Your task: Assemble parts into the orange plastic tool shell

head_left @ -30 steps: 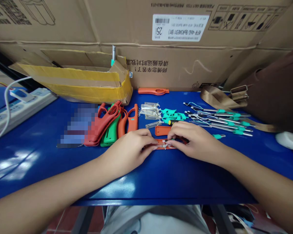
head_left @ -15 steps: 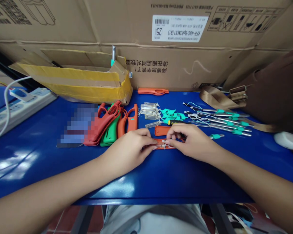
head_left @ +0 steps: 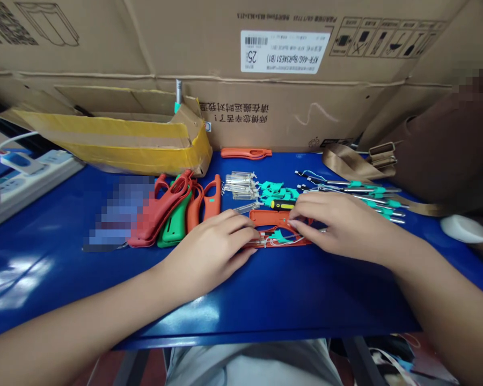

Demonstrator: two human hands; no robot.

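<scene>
My left hand [head_left: 226, 242] has its thumb and fingers closed on the left end of an orange lighter shell half [head_left: 301, 243] lying on the table. Inside this shell are a clear tank partly under my fingers, a teal trigger [head_left: 279, 236], a metal rod and white wires. My right hand [head_left: 334, 222] hovers over the shell's right part, thumb and forefinger tips slightly apart, with nothing visible between them. Just behind lies a second orange shell half [head_left: 265, 217], its right end near my right fingertips.
Behind are clear tanks [head_left: 241, 186], teal triggers [head_left: 271, 190], a yellow-black screwdriver [head_left: 282, 205] and metal rods with wires [head_left: 370, 188]. Red, green and orange lighter shells [head_left: 173, 225] lie left. A taped carton [head_left: 145, 139], a power strip [head_left: 32, 177] and a white mouse [head_left: 465, 229] stand around.
My right hand has moved right, off the small parts in the shell, uncovering the teal trigger and wires. My left hand stays at the shell's left end. The view has shifted slightly.
</scene>
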